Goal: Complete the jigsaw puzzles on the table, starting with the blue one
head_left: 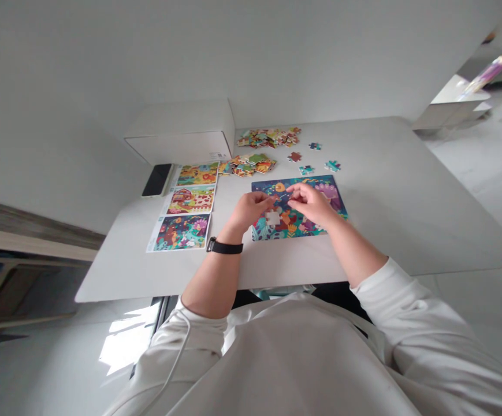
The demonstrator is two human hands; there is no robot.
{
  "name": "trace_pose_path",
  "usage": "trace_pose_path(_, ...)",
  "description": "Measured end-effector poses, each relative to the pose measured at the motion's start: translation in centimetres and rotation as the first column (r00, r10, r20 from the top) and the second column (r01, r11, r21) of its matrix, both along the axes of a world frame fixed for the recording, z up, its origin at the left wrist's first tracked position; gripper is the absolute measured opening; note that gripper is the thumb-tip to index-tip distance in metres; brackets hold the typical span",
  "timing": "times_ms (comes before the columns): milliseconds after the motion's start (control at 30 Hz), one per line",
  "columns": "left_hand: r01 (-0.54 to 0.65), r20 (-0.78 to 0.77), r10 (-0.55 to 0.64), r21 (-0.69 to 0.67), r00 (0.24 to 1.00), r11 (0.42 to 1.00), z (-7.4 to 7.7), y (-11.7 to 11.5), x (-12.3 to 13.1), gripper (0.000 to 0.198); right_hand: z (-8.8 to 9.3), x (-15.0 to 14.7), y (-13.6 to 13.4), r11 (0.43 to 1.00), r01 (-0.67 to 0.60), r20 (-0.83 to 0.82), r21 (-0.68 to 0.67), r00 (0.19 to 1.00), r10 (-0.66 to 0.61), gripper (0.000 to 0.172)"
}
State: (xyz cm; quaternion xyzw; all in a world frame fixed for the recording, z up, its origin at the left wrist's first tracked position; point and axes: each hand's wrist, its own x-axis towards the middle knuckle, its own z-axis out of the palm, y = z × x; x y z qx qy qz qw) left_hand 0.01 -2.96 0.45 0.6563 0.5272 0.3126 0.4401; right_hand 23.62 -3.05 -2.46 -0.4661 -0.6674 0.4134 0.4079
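A colourful, mostly assembled jigsaw puzzle lies on the white table, with one gap showing near its middle. My left hand hovers over the puzzle's left part, fingers curled in a pinch near that gap. My right hand is just to the right, fingers pinched together above the puzzle. Something small sits between the fingertips of both hands, probably a puzzle piece, but it is too small to make out. A black watch band is on my left wrist.
Two heaps of loose pieces lie behind the puzzle, with a few single pieces to the right. A sheet with three reference pictures lies at the left. A white box and a black phone sit at the back left.
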Motion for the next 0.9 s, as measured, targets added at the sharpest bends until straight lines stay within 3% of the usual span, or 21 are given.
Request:
trace_pose_path(133,0.203,-0.03,-0.202,0.054,0.979,0.978,-0.9,0.0,0.9,0.045,1.6,2.7,0.8,0.997,0.061,-0.105,-0.043,0.992,-0.065,0.031)
trace_pose_path(200,0.229,-0.061,-0.224,0.095,0.973,0.969,-1.3,0.0,1.3,0.042,2.4,4.4,0.9,0.995,0.081,-0.112,-0.066,0.99,-0.088,0.033)
trace_pose_path(400,-0.008,-0.11,0.033,0.219,0.993,0.976,-1.1,-0.1,1.1,0.032,2.3,9.1,1.6,0.981,0.169,-0.075,-0.1,0.981,-0.177,0.038)
trace_pose_path(567,-0.191,-0.145,0.237,0.274,0.961,0.943,-0.6,0.3,0.3,0.026,1.2,10.2,2.4,0.969,0.236,-0.053,-0.071,0.969,-0.24,0.04)
trace_pose_path(733,-0.195,-0.207,0.269,0.319,0.941,0.928,-0.7,0.3,0.2,0.047,1.1,9.2,2.1,0.975,0.208,-0.086,-0.079,0.973,-0.214,0.039)
trace_pose_path(900,-0.155,-0.233,0.243,0.341,0.942,0.927,-0.5,0.1,0.4,0.047,1.2,8.7,1.7,0.976,0.2,-0.059,-0.085,0.977,-0.205,0.041)
